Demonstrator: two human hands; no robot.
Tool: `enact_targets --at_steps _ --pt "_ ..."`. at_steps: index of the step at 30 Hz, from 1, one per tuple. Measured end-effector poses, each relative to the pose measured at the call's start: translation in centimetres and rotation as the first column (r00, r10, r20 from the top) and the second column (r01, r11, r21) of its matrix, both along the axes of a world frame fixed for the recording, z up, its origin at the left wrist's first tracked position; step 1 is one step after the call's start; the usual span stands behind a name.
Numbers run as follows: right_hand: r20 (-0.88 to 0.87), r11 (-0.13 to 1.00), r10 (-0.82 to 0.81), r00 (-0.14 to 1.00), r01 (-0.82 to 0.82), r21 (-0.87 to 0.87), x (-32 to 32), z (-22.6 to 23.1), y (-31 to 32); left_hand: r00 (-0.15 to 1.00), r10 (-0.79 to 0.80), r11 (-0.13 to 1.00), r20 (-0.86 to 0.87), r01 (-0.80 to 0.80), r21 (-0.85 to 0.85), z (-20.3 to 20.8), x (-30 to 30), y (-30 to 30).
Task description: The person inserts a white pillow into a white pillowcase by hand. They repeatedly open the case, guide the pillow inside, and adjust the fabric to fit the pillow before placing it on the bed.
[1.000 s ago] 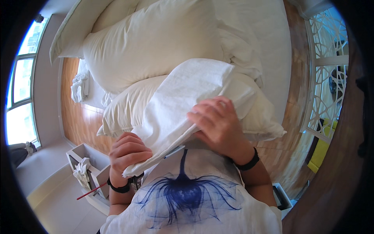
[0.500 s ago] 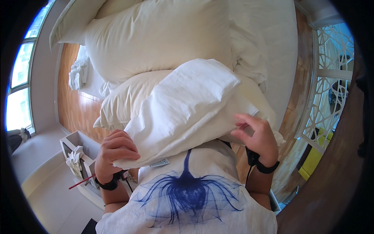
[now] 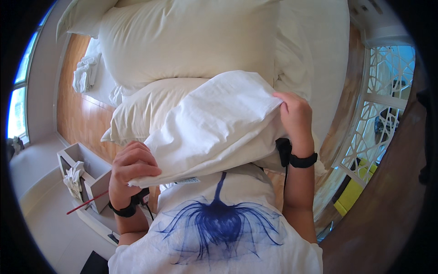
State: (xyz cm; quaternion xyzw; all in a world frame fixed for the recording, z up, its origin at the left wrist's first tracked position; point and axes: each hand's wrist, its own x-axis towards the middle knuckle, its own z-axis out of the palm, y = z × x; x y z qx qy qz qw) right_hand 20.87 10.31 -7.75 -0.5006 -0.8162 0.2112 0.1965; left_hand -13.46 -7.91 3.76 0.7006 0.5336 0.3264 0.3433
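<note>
A white pillowcase (image 3: 214,116) spreads across in front of me, wrinkled and folded over at its right side. My left hand (image 3: 134,166) is closed on its lower left corner. At its right edge my right hand (image 3: 295,114) pinches the cloth between thumb and fingers. A small printed label (image 3: 188,181) shows along the lower edge, close to my shirt. Behind and partly under the pillowcase lies a cream pillow (image 3: 132,119) with a ruffled left end. Black bands circle both my wrists.
A larger cream pillow (image 3: 191,41) rests on the bed (image 3: 319,59) beyond. Crumpled white cloth (image 3: 86,73) lies at the far left. On my left stands a grey open box (image 3: 98,194) with a white cloth; a white lattice screen (image 3: 374,114) and a yellow-green object (image 3: 353,189) are on the right.
My right hand has moved up and slightly left, from open beside the pillowcase to gripping its right edge. My left hand keeps its hold on the corner. The view has shifted slightly.
</note>
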Motion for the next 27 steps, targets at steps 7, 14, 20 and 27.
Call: enact_targets --at_steps 7,14,20,27 --pt "-0.26 0.959 -0.199 0.945 0.242 0.148 3.8 5.8 -1.5 0.953 0.299 0.886 0.045 -0.294 0.36 1.7 0.3 -1.1" --pt "-0.043 0.872 -0.438 0.898 0.412 -0.264 6.2 3.4 -7.8 0.922 0.028 0.986 -0.385 -0.088 -0.139 -1.9 -0.8 -2.2" --pt "0.005 0.893 -0.404 0.915 0.396 -0.213 6.1 0.2 -9.4 0.898 0.078 0.947 -0.432 -0.202 -0.25 -5.4 -1.0 -3.7" --pt "-0.147 0.871 -0.49 0.859 0.482 -0.092 5.0 5.1 -8.6 0.86 0.303 0.952 -0.41 -0.288 0.099 -4.4 -1.2 -3.8"
